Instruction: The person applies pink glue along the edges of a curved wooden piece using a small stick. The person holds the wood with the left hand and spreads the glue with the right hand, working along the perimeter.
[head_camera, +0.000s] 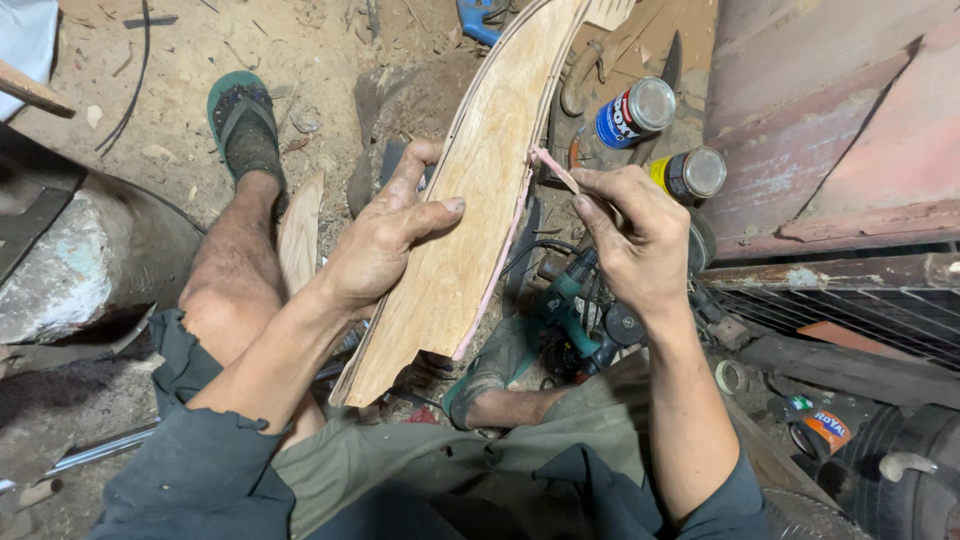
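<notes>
While I sit low on a dusty, chip-strewn dirt floor (180, 60), my left hand (385, 240) is clamped on a curved plywood piece (470, 210) held upright over my knees. My right hand (630, 235) pinches a pink stick (553, 168) against its pink-smeared edge. Below lies a green power tool (575, 320); beyond, two tins (660, 135) beside rusty metal sheets (830, 110).

Beyond the hands lies a dusty dirt floor (200, 40) strewn with wood chips (dimly lit, no window in view). Right of the hands stands a rusty reddish metal panel (830, 110); left, a pale stone block (60, 270).
</notes>
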